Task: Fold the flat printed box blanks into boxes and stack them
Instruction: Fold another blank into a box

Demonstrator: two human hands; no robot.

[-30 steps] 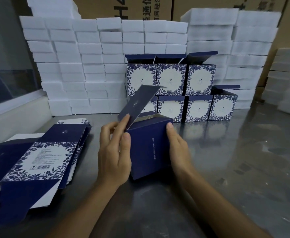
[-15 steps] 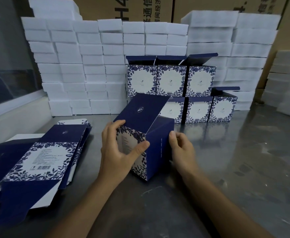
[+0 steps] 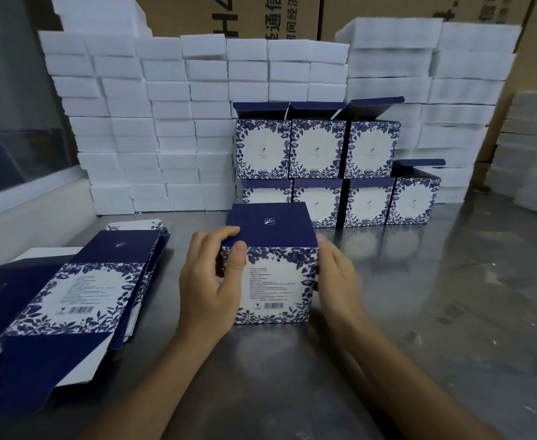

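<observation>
Head view shows a folded box (image 3: 273,265) standing upright on the grey metal desk (image 3: 435,296), nearly cube-shaped so no long axis stands out; its barcode face, white with small text and a border of blue leaves, points at the camera, and its plain navy lid with a small white emblem faces up, closed flat. The cardboard looks smooth and matte, with crisp square edges. The left hand (image 3: 210,290) grips the box's upper left corner, thumb pressed on the front face just under the lid edge and fingers (image 3: 219,235) curled over the lid. The right hand (image 3: 337,281), somewhat blurred, lies against the box's right side with its fingers fairly straight; whether they clasp the box I cannot tell. Left of the box, a pile of flat box blanks (image 3: 79,290) lies with its long axis running from the near left toward the far middle, navy flaps at both ends. Behind, stacked boxes (image 3: 340,173) of the same print stand in two rows, lids ajar, facing the camera. White foam blocks (image 3: 165,122), soft-edged and rectangular, are piled behind them like brickwork, before brown cartons (image 3: 260,17).
</observation>
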